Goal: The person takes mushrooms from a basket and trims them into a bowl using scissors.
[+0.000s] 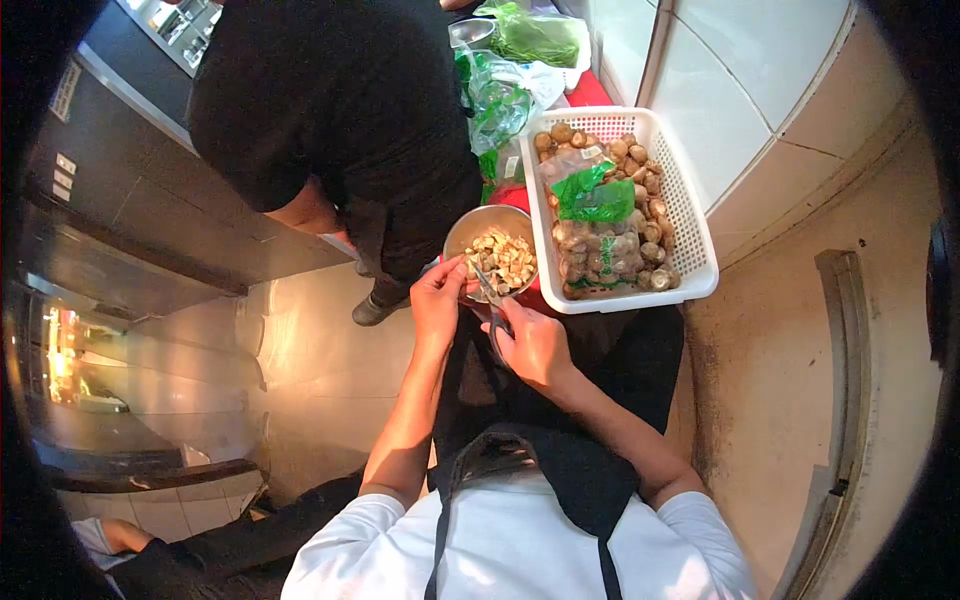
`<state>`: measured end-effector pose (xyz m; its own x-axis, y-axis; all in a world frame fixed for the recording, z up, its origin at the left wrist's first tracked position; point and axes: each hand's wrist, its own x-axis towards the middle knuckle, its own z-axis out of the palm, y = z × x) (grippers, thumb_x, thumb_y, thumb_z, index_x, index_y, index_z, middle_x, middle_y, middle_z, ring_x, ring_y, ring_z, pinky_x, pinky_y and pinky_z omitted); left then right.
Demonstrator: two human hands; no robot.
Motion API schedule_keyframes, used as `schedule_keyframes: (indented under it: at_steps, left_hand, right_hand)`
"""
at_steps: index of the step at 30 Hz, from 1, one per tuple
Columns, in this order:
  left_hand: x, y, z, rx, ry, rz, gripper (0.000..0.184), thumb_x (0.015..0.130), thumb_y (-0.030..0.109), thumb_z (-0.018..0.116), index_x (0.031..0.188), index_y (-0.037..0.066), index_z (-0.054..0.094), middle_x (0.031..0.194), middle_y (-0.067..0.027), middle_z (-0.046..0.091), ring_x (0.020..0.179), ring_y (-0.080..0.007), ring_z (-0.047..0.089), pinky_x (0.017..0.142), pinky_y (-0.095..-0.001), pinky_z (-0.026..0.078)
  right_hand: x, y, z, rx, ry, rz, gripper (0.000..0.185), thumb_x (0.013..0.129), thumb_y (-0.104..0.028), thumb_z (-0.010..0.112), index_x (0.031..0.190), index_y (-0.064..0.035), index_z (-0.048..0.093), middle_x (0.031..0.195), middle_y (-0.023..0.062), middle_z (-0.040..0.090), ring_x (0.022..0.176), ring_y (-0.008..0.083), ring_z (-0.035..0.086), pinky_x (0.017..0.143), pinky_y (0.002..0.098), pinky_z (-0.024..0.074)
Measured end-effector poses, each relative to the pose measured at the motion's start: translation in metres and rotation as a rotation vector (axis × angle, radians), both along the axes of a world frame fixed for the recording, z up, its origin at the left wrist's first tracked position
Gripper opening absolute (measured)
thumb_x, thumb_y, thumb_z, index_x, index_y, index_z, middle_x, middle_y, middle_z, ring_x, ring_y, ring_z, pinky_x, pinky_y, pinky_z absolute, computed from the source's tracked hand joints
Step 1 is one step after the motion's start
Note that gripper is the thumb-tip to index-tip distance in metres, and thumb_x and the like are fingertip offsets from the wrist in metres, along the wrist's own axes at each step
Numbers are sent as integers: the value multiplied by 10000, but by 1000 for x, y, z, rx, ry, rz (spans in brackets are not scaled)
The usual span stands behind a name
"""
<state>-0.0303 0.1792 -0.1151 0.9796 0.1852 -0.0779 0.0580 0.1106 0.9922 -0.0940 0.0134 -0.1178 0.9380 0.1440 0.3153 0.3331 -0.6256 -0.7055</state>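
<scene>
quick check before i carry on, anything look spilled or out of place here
I see nothing spilled. The one oddity is a crumpled clear plastic bag with green print across the brown mushrooms in the white plastic basket; whether it holds some is hard to tell.

Cut pieces in 1 bowl, left of 1 basket with mushrooms and plastic bagging inside

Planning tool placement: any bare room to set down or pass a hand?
Passing: over floor, between left forearm and co-worker's shoe. Setting down: perhaps a slim strip in the basket, between mushrooms and wall-side rim. Crowded: around the bowl: left hand, right hand, scissors, basket, plastic bag.
</scene>
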Motion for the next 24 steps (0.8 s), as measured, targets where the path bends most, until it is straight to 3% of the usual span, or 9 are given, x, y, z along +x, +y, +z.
schedule_keyframes:
  at_steps: [2, 5, 8, 12, 18, 24]
  left_hand:
    - [2, -5, 6, 41, 27, 23, 234, 1004, 69, 612, 1178, -65, 693, 990, -110, 736, 813, -140, 706, 746, -262, 588]
    - [8, -3, -5, 96, -17, 27, 222, 1003, 75, 610, 1163, -51, 700, 971, -106, 733, 808, -135, 704, 747, -262, 584]
    - [11, -5, -8, 65, 6, -21, 216, 996, 76, 613, 1154, -48, 693, 950, -99, 727, 816, -132, 704, 749, -255, 572]
    - [15, -12, -13, -65, 83, -25, 223, 985, 91, 633, 1162, -38, 673, 909, -59, 703, 807, -120, 685, 741, -240, 549]
    - [25, -8, -17, 39, 86, -26, 222, 950, 135, 691, 1115, -11, 671, 844, -10, 658, 776, -96, 637, 725, -248, 525]
    - [27, -6, -3, -23, 63, -74, 246, 924, 142, 722, 1121, 2, 677, 910, -24, 699, 792, -83, 638, 725, -244, 527]
  right_hand:
    - [4, 3, -1, 190, 64, 32, 354, 904, -317, 748, 1069, -14, 666, 667, 101, 633, 575, 271, 666, 512, 376, 523]
    - [3, -1, 16, 956, 762, 93, 317, 936, -323, 746, 1035, -28, 685, 622, 14, 576, 476, 139, 563, 424, 290, 432]
    - [4, -2, 8, 1088, 781, 74, 277, 952, -302, 739, 1039, -44, 683, 632, -34, 531, 462, 60, 476, 392, 236, 357]
    - [11, -8, 2, 1102, 867, 103, 258, 974, -277, 705, 1029, -29, 660, 641, -23, 546, 462, 71, 494, 409, 236, 377]
    - [13, -8, 5, 1096, 869, 139, 265, 971, -300, 710, 1005, -42, 661, 644, -23, 548, 462, 75, 496, 404, 240, 380]
    - [14, -10, -5, 1131, 909, 150, 276, 965, -328, 717, 988, -57, 668, 633, -24, 543, 450, 77, 494, 393, 248, 379]
